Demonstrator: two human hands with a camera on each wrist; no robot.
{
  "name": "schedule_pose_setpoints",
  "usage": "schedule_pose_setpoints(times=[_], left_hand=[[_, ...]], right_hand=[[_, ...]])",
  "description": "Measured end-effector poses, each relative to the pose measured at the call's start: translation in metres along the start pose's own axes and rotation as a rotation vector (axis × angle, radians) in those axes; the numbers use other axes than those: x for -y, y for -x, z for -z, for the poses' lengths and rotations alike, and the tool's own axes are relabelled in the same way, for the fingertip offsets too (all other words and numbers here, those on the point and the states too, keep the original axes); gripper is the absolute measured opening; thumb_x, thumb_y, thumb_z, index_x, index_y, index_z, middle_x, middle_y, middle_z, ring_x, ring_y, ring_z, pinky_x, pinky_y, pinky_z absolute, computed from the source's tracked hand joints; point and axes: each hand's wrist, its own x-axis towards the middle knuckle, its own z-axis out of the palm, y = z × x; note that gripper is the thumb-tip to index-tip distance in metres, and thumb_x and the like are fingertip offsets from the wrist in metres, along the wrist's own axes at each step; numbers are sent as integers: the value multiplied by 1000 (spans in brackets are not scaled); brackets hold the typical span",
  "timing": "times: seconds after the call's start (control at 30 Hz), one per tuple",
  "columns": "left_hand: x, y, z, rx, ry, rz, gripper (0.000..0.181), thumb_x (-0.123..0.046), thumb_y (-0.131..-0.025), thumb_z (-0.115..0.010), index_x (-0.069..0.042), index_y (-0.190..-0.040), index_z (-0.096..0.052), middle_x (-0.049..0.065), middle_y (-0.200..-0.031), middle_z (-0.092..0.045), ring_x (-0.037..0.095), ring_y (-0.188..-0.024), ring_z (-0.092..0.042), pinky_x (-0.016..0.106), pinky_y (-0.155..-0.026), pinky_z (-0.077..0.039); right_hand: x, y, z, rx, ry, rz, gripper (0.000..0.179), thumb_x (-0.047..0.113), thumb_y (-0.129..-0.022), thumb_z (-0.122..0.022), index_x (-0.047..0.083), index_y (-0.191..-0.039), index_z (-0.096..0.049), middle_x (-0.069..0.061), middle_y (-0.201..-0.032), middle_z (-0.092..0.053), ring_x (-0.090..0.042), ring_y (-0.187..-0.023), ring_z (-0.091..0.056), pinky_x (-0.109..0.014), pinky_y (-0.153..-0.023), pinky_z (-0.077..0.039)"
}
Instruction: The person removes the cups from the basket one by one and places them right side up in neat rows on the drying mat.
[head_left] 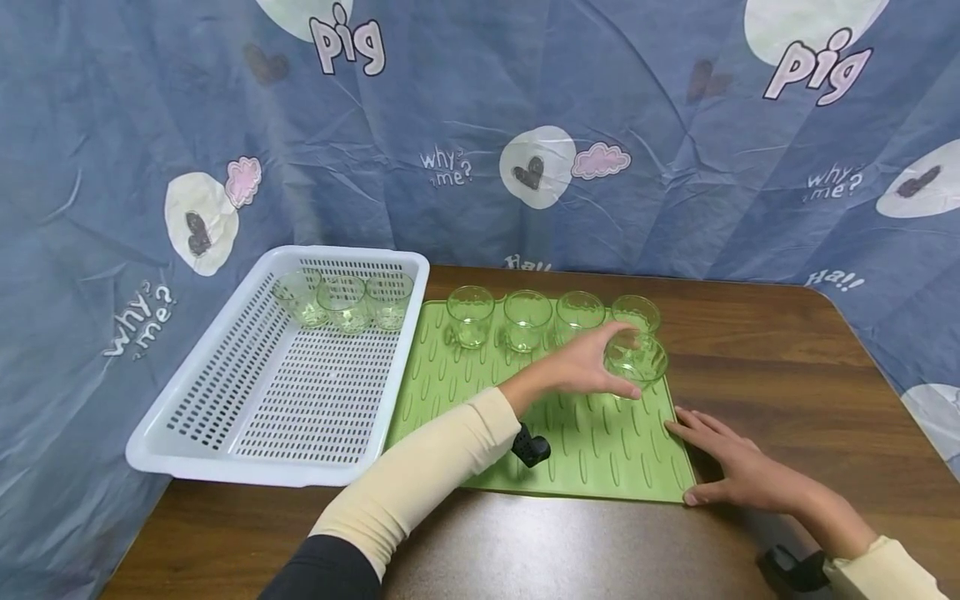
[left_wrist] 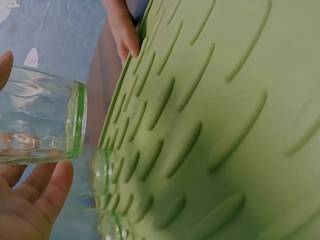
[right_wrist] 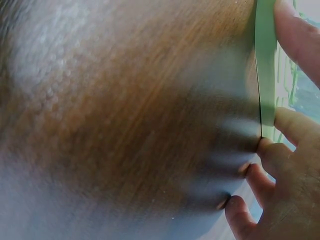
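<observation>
My left hand [head_left: 581,364] holds a clear green-tinted glass [head_left: 643,363] between thumb and fingers, over the right part of a green ridged drying mat [head_left: 592,467]. In the left wrist view this glass [left_wrist: 40,115] hangs above the mat, its thick base toward the mat. Behind it, a row of similar glasses [head_left: 527,321] stands upright along the mat's far side; the rightmost glass [head_left: 636,310] is partly hidden by the held one. My right hand [head_left: 750,473] rests at the mat's right edge, fingers spread, thumb and fingertips touching the edge and the table.
A white perforated plastic basket [head_left: 247,475] stands left of the mat, with three glasses [head_left: 345,304] at its far end. Brown wooden table [head_left: 780,358] extends to the right. A blue patterned cloth [head_left: 480,217] hangs behind the table.
</observation>
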Motion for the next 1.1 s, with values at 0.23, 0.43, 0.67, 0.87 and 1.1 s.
schedule_pose_setpoints(times=[0.23, 0.43, 0.67, 0.87, 1.1], left_hand=[[5, -5, -13, -4, 2, 35, 97, -28, -78, -84, -21, -156, -27, -2, -151, -51, 26, -139, -48, 44, -117, -39], [11, -7, -22, -23, 7, 78, 96, -29, -79, -84, -23, -156, -27, 1, -154, -46, 27, -138, -49, 45, -113, -44], [18, -12, -31, -40, 10, 55, 96, -29, -77, -85, -20, -155, -29, -3, -149, -52, 23, -135, -52, 41, -112, -45], [20, -16, -36, -49, 3, 64, 98, -30, -76, -86, -21, -155, -28, -4, -149, -52, 23, -133, -54, 42, -112, -45], [21, -17, -41, -44, 43, 63, 98, -28, -76, -86, -18, -155, -28, -2, -150, -52, 23, -134, -54, 40, -114, -43]], right_hand=[[-1, 1, -1, -11, -3, 10, 91, 47, -73, -82, 13, -149, -45, -24, -158, -33, -20, -148, -21, -80, -95, -29], [-4, 1, -2, -29, 33, 45, 90, 46, -73, -82, 13, -148, -45, -21, -158, -34, -4, -148, -16, -78, -93, -34], [-2, -1, -1, 1, 20, 31, 90, 46, -75, -81, 13, -149, -44, -24, -158, -32, -27, -147, -25, -80, -94, -32], [1, -2, 2, 15, 20, 20, 90, 47, -74, -81, 12, -148, -44, -24, -158, -32, -41, -141, -29, -80, -95, -32], [1, -2, 2, 7, 26, 22, 89, 45, -73, -82, 12, -148, -45, -25, -157, -34, -44, -140, -31, -79, -96, -32]])
